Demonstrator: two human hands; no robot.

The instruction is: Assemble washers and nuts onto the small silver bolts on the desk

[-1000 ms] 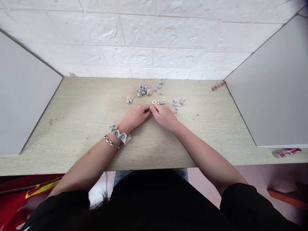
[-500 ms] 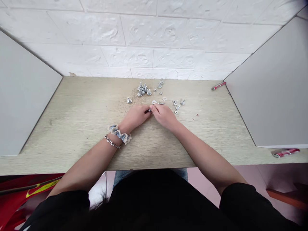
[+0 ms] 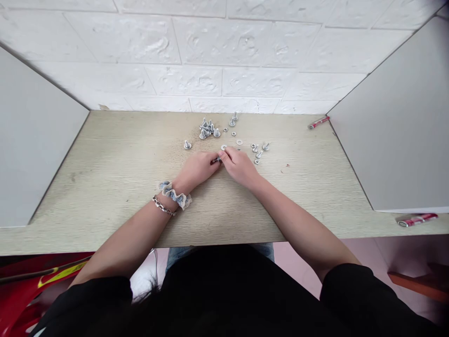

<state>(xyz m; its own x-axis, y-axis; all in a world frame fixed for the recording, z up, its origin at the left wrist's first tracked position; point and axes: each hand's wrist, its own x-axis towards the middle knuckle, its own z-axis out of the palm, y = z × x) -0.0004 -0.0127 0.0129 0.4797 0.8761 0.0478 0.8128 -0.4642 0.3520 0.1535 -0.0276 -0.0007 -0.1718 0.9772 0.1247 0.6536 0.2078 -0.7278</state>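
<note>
The left hand (image 3: 199,168) and the right hand (image 3: 240,167) met at the fingertips, both pinching one small metal piece (image 3: 218,159) between them; it was mostly hidden, so its exact shape was hard to tell. It was over the middle of the table (image 3: 133,187), with a flat washer (image 3: 223,147) just past the fingers. A pile of bolts (image 3: 207,128) sat farther back, near the table's back edge, and a few loose bolts (image 3: 258,154) lay to the right of the right hand. The front edge was well apart from the hands, and both arms reached over it. The pale, wood-look table top spread wide on both sides, out to a gray left panel (image 3: 35,140) and a gray right panel (image 3: 389,121). A white brick wall (image 3: 245,42) stood behind, and a pink floor (image 3: 301,264) showed below.
</note>
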